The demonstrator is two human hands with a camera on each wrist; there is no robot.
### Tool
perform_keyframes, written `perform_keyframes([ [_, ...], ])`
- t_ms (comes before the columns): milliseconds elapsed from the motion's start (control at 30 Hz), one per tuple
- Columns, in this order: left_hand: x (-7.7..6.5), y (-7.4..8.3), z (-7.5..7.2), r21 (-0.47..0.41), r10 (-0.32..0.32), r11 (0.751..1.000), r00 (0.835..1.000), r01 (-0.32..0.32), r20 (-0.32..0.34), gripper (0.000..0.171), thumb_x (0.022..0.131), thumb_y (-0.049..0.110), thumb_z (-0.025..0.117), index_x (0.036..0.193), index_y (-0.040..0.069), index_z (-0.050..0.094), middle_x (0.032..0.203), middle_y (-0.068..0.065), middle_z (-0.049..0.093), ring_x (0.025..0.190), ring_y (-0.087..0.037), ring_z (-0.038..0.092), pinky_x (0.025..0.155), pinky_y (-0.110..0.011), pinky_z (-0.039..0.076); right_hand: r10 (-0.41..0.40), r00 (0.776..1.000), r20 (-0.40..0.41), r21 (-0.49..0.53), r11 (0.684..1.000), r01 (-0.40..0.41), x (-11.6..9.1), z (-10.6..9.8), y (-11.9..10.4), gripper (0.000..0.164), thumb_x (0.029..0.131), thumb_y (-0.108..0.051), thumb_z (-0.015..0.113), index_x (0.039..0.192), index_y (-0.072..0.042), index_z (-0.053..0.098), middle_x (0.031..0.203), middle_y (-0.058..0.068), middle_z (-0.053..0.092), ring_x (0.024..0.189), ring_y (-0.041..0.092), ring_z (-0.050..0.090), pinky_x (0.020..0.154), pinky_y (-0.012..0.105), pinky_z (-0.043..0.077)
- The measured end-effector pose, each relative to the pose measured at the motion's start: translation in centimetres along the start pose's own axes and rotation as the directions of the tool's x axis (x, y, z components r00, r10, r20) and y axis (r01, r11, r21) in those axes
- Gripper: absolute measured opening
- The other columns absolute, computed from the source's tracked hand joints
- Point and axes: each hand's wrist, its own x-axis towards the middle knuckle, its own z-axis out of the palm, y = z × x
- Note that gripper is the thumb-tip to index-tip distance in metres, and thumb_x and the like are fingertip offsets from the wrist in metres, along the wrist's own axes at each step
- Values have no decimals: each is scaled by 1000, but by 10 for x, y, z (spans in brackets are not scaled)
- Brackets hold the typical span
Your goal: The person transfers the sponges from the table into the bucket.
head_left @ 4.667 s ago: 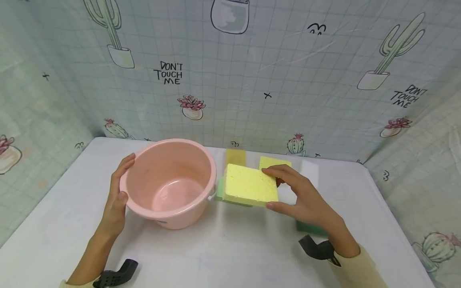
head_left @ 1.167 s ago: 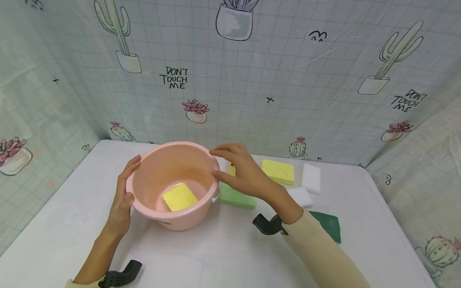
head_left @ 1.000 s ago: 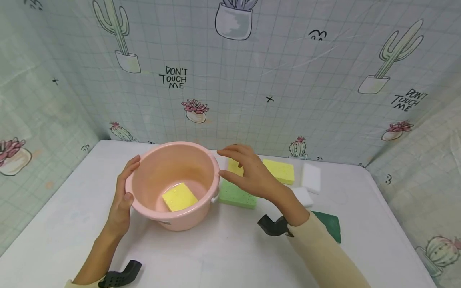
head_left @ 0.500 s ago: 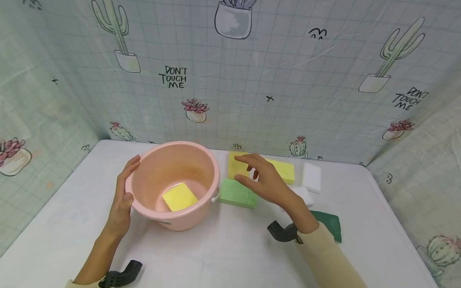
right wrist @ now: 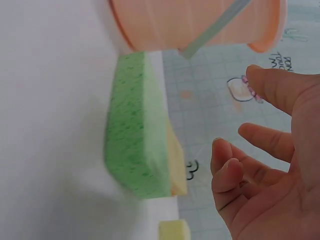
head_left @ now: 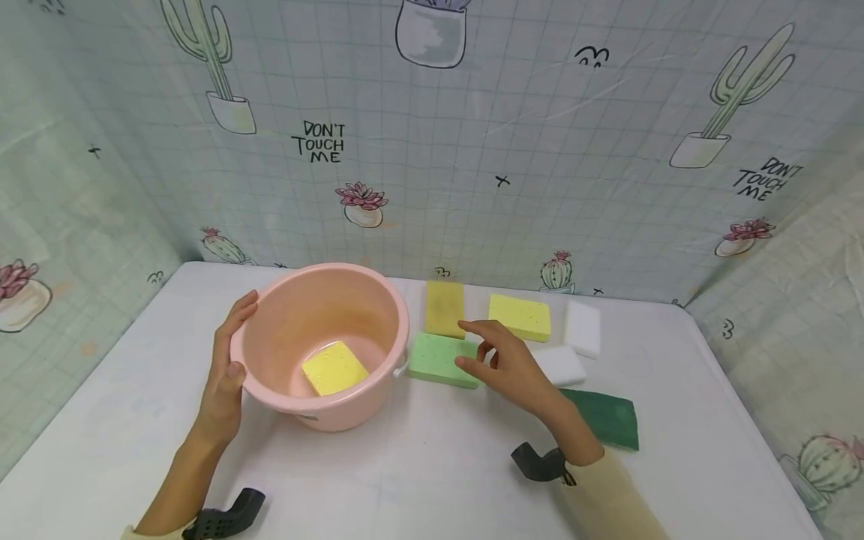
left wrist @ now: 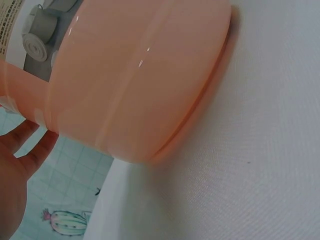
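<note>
Before cactus-print cloth (head_left: 540, 112), over a white table (head_left: 432, 487), clasping the pink bucket (head_left: 344, 414) with left hand (head_left: 224, 379), yellow sponge (head_left: 334, 368) inside, and poising right hand (head_left: 511, 370), empty, thumb and forefinger apart, near the green sponge (head_left: 440, 360), apparently at a reaching step, probably needing lowering and pinching next.

1 bucket (head_left: 358, 409), 3 yel. pcs (head_left: 520, 317), 1 grn. sponge (head_left: 439, 360), 2 wht. blocks (head_left: 582, 328), 1 dk-grn. pad (head_left: 602, 420)

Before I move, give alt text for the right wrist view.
An empty right hand, fingers partly bent, hovers near a green sponge on a white table. A pink bucket is cut off at the top; a yellow sponge shows behind the green one, another at the bottom.
</note>
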Motion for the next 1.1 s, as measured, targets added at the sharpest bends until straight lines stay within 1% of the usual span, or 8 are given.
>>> perform_keyframes([
  [233,0,0,1,-13,-7,1000,1000,7,1,61,95,33,45,146,3,31,155,-14,15,139,-27,18,103,-20,32,85,996,-24,53,995,-83,-16,9,18,63,86,-31,72,140,-11,47,129,13,49,76,16,56,60,24,45],
  [400,0,0,2,-38,-10,999,1000,10,-5,62,94,34,47,146,3,31,155,-13,15,138,-27,18,102,-19,34,137,990,-45,96,987,-133,-23,17,29,65,86,-26,72,142,-9,44,141,14,37,77,18,54,63,23,45],
  [533,0,0,1,-59,7,998,1000,-7,-5,62,94,34,47,146,2,30,155,-15,14,137,-29,19,101,-20,35,150,987,-47,116,983,-144,-23,21,30,68,86,-21,73,144,-7,40,147,15,28,78,20,53,64,24,45],
  [600,0,-1,1,-58,10,998,1000,-10,-1,63,94,33,46,146,2,30,155,-15,13,137,-29,20,101,-20,35,153,987,-40,127,981,-147,-23,20,23,68,86,-16,73,144,-4,39,147,19,27,77,20,53,65,24,44],
  [767,1,-1,1,-50,4,999,1000,-4,5,63,94,33,46,146,2,29,155,-15,13,138,-28,20,101,-20,35,171,985,-16,157,974,-166,-24,15,3,71,83,-5,73,144,2,36,144,25,28,76,23,52,65,22,43],
  [900,2,-1,1,-56,12,998,1000,-12,6,62,94,32,46,146,1,29,155,-16,13,137,-29,20,101,-20,35,193,981,-7,153,970,-190,-23,15,1,72,83,-5,73,144,2,35,141,24,31,77,23,51,64,20,41],
  [1000,2,-2,0,-67,15,998,1000,-15,6,62,94,31,46,146,1,29,155,-16,13,137,-30,20,100,-19,37,203,979,0,149,968,-201,-23,18,10,73,83,-9,74,144,1,34,134,23,35,77,21,50,63,20,41],
  [1100,1,-2,0,-81,18,997,1000,-17,10,62,95,31,46,146,1,29,155,-16,13,137,-30,20,100,-19,36,212,977,5,146,967,-211,-24,24,31,76,84,-15,75,146,-5,32,125,17,41,77,18,50,64,21,42],
])
